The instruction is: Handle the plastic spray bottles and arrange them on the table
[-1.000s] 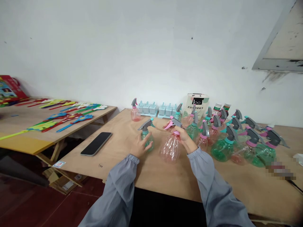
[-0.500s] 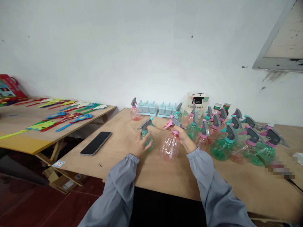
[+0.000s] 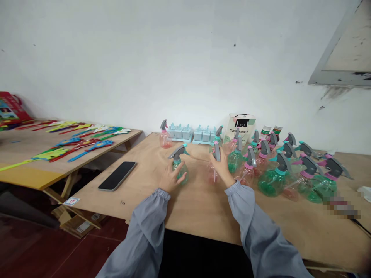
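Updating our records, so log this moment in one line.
left hand: holding green spray bottle; right hand: holding pink spray bottle; phone: on table

There are over a dozen spray bottles [image 3: 271,182], two mould trays [image 3: 182,134], two tables [image 3: 199,216], one phone [image 3: 117,176].

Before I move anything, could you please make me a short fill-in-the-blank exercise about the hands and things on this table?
1. The right hand holds a spray bottle whose body is tinted ____.
2. The left hand is at a green spray bottle, to the ____ of the right hand.
3. The smartphone lies with its screen facing ____.
4. Near the wall stand ____ sets of pale blue ice-pop molds.

Missing words: pink; left; up; two.
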`<action>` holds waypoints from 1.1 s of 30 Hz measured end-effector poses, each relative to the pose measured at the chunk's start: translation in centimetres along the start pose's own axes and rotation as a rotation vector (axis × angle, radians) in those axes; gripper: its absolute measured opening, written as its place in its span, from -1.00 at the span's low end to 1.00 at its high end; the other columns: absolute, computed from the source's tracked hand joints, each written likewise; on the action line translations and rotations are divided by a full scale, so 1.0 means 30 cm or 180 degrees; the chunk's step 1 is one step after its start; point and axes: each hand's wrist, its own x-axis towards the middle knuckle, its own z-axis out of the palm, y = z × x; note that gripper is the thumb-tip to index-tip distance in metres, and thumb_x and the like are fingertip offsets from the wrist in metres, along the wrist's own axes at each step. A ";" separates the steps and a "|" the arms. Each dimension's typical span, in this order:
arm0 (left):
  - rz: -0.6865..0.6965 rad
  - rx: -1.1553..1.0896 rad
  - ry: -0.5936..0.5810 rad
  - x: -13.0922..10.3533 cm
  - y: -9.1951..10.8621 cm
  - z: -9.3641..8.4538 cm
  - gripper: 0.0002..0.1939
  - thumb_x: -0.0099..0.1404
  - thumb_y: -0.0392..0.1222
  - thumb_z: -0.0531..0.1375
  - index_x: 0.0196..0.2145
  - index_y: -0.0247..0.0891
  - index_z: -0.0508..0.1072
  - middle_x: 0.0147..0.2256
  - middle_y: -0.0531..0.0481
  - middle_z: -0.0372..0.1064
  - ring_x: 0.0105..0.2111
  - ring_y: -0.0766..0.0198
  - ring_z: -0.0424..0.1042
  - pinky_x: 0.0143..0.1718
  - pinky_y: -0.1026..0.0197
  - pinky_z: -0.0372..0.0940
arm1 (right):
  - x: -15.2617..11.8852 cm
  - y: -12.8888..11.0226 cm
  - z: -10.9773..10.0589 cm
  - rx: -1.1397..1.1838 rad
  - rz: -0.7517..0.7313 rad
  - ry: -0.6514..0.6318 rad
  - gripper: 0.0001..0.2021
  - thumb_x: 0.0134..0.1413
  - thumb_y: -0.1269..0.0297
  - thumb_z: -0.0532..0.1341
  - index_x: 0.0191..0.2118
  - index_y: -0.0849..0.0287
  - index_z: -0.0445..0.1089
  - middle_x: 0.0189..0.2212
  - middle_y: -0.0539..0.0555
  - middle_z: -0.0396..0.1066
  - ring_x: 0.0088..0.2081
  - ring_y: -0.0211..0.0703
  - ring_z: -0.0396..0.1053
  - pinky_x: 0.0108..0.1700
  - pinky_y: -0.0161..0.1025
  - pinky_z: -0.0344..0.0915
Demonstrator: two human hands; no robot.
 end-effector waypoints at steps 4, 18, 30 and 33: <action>-0.0037 -0.0060 -0.0022 0.001 0.002 -0.001 -0.54 0.36 0.05 0.14 0.14 -0.13 0.45 0.08 -0.29 0.26 -0.05 0.01 0.45 -0.01 0.04 0.35 | 0.001 0.047 0.010 -0.0230 0.0150 0.0176 -0.63 0.02 0.05 0.21 -0.08 0.13 0.34 -0.25 0.12 0.47 -0.22 -0.01 0.44 -0.06 -0.02 0.36; -0.0142 -0.0268 -0.0109 -0.002 0.003 0.001 -0.54 0.37 0.05 0.12 0.17 -0.10 0.43 0.11 -0.30 0.23 -0.01 -0.01 0.43 0.01 -0.02 0.37 | -0.260 0.205 -0.007 -0.1014 0.0001 0.0533 -0.16 -0.06 -0.10 0.30 0.21 0.32 0.02 0.13 0.47 0.21 0.23 0.26 0.19 0.22 0.18 0.18; -0.0062 -0.0120 -0.0041 0.002 0.000 0.004 -0.54 0.37 0.07 0.11 0.15 -0.08 0.44 0.07 -0.26 0.27 -0.05 0.05 0.44 -0.03 0.02 0.40 | -0.174 0.270 0.028 -0.0476 0.0820 -0.0076 -0.08 0.02 -0.32 0.13 0.26 0.35 -0.01 0.23 0.54 0.19 0.26 0.27 0.22 0.20 0.12 0.20; -0.0089 -0.0269 -0.0073 0.003 0.002 0.002 -0.55 0.38 0.07 0.09 0.15 -0.08 0.43 0.08 -0.28 0.25 -0.01 0.01 0.42 0.00 -0.03 0.38 | -0.148 0.284 0.041 -0.0585 0.0895 -0.0044 -0.10 0.06 -0.30 0.11 0.29 0.34 -0.02 0.26 0.52 0.17 0.28 0.26 0.20 0.21 0.10 0.18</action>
